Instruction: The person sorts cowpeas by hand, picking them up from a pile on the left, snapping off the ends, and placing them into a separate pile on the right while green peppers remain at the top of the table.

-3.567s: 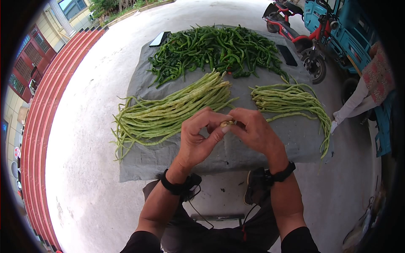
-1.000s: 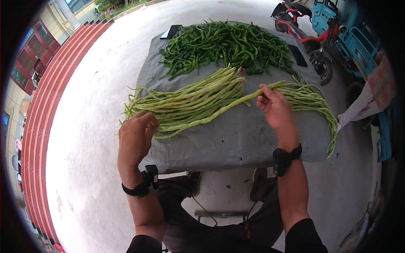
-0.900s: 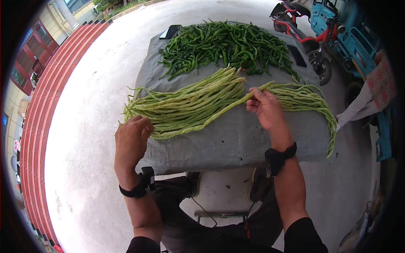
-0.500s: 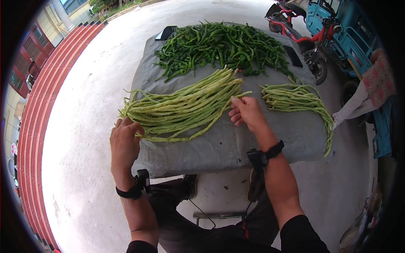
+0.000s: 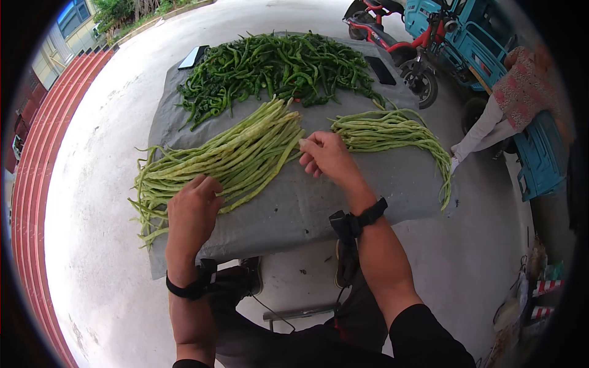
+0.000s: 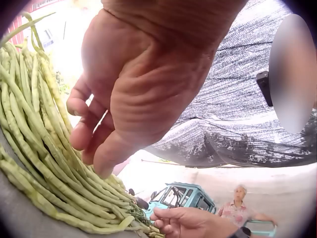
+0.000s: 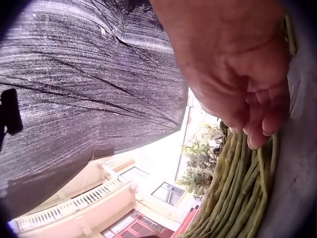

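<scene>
A large bundle of long green beans (image 5: 227, 153) lies on the left side of the grey cloth (image 5: 270, 227). My left hand (image 5: 193, 211) hovers over its near edge, fingers loosely bent and nothing between them in the left wrist view. At the bundle's right end is my right hand (image 5: 328, 156), thumb and fingers loosely curled close to the bean tips, with no bean between them. In the right wrist view, beans (image 7: 237, 183) run just beneath those fingertips. A smaller bunch of long beans (image 5: 392, 132) lies to the right, behind the right hand.
A wide heap of green chili peppers (image 5: 276, 70) covers the far part of the cloth. Phones lie at both sides of it, a light one (image 5: 194, 57) and a dark one (image 5: 381, 70). At right stand a person (image 5: 515, 92) and a blue three-wheeler (image 5: 478, 37).
The hands leave a small thing they pinched together and lay a long bean along the bundle's near edge. The right hand moves left with its end and lets go; the left hand lifts off.
</scene>
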The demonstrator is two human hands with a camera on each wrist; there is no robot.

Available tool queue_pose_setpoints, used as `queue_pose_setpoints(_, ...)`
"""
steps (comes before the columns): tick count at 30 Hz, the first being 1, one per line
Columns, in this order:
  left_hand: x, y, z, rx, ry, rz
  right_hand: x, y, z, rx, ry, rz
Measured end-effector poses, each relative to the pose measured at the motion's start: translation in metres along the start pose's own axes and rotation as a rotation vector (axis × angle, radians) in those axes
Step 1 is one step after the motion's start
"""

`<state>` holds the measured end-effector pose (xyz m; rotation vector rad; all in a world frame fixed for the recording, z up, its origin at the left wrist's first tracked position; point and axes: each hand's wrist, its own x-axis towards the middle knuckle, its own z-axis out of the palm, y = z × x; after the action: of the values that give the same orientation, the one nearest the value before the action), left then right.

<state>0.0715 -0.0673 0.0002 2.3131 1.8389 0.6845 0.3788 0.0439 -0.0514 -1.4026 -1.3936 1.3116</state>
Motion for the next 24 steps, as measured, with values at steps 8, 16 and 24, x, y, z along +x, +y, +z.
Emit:
queue_pose_setpoints(8, 0.020, 0.020, 0.028, -0.075, 0.022, 0.096, -0.016, 0.009, -0.048, -0.141, 0.028, -0.057)
queue_pose_setpoints(16, 0.030, 0.038, 0.044, -0.150, 0.001, 0.082, -0.026, 0.059, -0.145, -0.819, 0.531, -0.179)
queue_pose_setpoints(24, 0.038, 0.052, 0.055, -0.196, -0.038, 0.115, -0.030, 0.082, -0.159, -0.899, 0.421, -0.248)
